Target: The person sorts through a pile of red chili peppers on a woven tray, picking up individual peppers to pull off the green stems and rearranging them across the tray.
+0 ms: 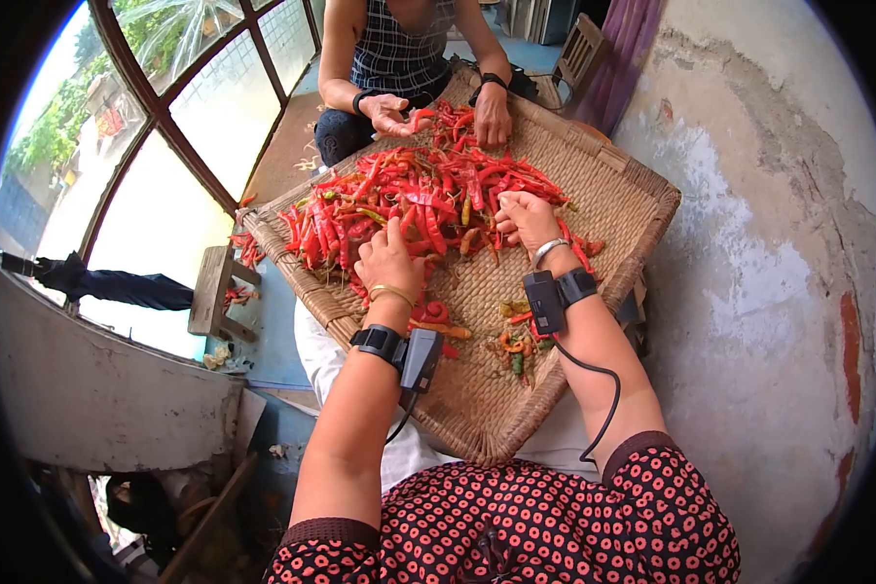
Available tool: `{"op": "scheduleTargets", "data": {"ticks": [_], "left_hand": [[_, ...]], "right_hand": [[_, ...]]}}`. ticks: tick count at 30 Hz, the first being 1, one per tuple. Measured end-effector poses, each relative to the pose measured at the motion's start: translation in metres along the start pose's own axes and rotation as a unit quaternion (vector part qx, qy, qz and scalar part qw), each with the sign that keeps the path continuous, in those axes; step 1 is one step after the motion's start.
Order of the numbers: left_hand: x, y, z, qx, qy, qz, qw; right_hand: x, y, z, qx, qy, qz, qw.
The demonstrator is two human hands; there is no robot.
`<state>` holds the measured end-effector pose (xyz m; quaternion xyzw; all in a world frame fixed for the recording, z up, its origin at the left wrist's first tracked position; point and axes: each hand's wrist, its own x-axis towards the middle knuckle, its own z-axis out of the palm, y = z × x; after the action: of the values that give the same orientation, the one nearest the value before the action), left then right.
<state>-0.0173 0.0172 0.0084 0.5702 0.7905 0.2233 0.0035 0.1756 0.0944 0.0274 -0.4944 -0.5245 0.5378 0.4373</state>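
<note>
A heap of red chili peppers (404, 200), with a few orange and greenish ones mixed in, lies on a woven basket tray (555, 282). At the heap's near edge is my left hand (391, 261), fingers curled in among the peppers; what they grip is hidden. My right hand (529, 222) is at the heap's right side, thumb and fingertips pinched together on something too small to make out. Between my wrists and the tray's near corner lies a small group of orange, green and red peppers (518, 346). A curled red pepper (434, 311) sits just below my left hand.
Across the tray sits another person, whose hands (391, 115) are at the far peppers. A wooden stool (212, 292) and a dark folded umbrella (131, 288) are at the left by the windows. A worn plaster wall (749, 243) rises close on the right.
</note>
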Motion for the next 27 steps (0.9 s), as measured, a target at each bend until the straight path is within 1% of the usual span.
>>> {"op": "scheduleTargets", "data": {"ticks": [1, 2, 4, 5, 6, 7, 8, 10, 11, 12, 13, 14, 15, 16, 17, 18, 20, 21, 22, 23, 24, 25, 26, 27], "left_hand": [[0.003, 0.001, -0.001, 0.002, -0.059, -0.021, 0.998], [0.003, 0.0, 0.0, 0.002, -0.059, -0.02, 0.998], [0.0, -0.002, 0.001, 0.051, -0.08, 0.041, 0.995], [0.001, -0.003, 0.003, 0.052, -0.081, 0.042, 0.995], [0.003, -0.005, 0.007, 0.04, -0.103, 0.05, 0.993], [0.005, -0.007, 0.01, 0.027, -0.125, 0.057, 0.99], [0.005, -0.009, 0.014, 0.028, -0.125, 0.058, 0.99], [0.005, -0.01, 0.017, 0.015, -0.14, 0.101, 0.985], [0.004, -0.011, 0.019, 0.012, -0.137, 0.111, 0.984], [0.003, -0.009, 0.018, 0.012, -0.137, 0.111, 0.984], [0.002, -0.007, 0.015, 0.003, -0.144, 0.133, 0.981], [0.002, -0.005, 0.014, -0.005, -0.15, 0.155, 0.976], [0.001, -0.006, 0.015, -0.005, -0.15, 0.155, 0.976], [0.0, -0.006, 0.016, -0.041, -0.152, 0.172, 0.972], [0.0, -0.007, 0.017, -0.076, -0.154, 0.189, 0.967], [-0.001, -0.005, 0.015, -0.077, -0.154, 0.189, 0.967], [-0.003, -0.001, 0.009, -0.167, -0.128, 0.217, 0.953], [-0.004, 0.0, 0.01, -0.169, -0.128, 0.216, 0.953], [-0.004, 0.001, 0.011, -0.236, -0.123, 0.199, 0.943], [-0.004, 0.001, 0.012, -0.301, -0.118, 0.181, 0.929], [-0.003, 0.002, 0.009, -0.302, -0.118, 0.18, 0.929], [-0.001, 0.003, 0.005, -0.307, -0.128, 0.132, 0.934], [0.0, 0.003, 0.002, -0.311, -0.139, 0.083, 0.937], [-0.001, 0.003, 0.003, -0.331, -0.129, 0.085, 0.931]], "right_hand": [[-0.001, 0.002, 0.004, -0.067, -0.055, 0.015, 0.996], [-0.003, 0.005, 0.01, -0.11, -0.096, 0.023, 0.989], [-0.006, 0.014, 0.026, -0.173, -0.149, 0.004, 0.974], [-0.003, 0.025, 0.032, -0.199, -0.164, -0.028, 0.966], [0.001, 0.04, 0.036, -0.225, -0.179, -0.059, 0.956], [0.005, 0.053, 0.042, -0.298, -0.15, -0.177, 0.926], [0.009, 0.066, 0.044, -0.31, -0.144, -0.205, 0.917], [0.001, 0.057, 0.053, -0.257, -0.178, -0.081, 0.946], [-0.003, 0.052, 0.057, -0.257, -0.178, -0.081, 0.946], [-0.008, 0.044, 0.06, -0.232, -0.19, -0.014, 0.954], [-0.01, 0.04, 0.062, -0.206, -0.201, 0.053, 0.956], [-0.009, 0.04, 0.061, -0.205, -0.201, 0.053, 0.956], [-0.008, 0.039, 0.06, -0.207, -0.218, 0.054, 0.952], [-0.008, 0.037, 0.057, -0.208, -0.236, 0.055, 0.948], [-0.005, 0.034, 0.051, -0.209, -0.258, 0.077, 0.94], [-0.004, 0.028, 0.044, -0.21, -0.258, 0.078, 0.94], [-0.005, 0.017, 0.028, -0.221, -0.281, 0.051, 0.933], [-0.005, 0.013, 0.019, -0.218, -0.29, 0.076, 0.929], [-0.008, 0.004, 0.012, -0.219, -0.291, 0.077, 0.928], [-0.011, -0.006, 0.004, -0.267, -0.296, 0.094, 0.912], [-0.012, -0.011, -0.002, -0.315, -0.3, 0.11, 0.894], [-0.009, -0.009, -0.006, -0.334, -0.317, 0.081, 0.884], [-0.009, -0.011, -0.01, -0.334, -0.317, 0.082, 0.884], [-0.011, -0.017, -0.012, -0.277, -0.302, 0.096, 0.907]]}}
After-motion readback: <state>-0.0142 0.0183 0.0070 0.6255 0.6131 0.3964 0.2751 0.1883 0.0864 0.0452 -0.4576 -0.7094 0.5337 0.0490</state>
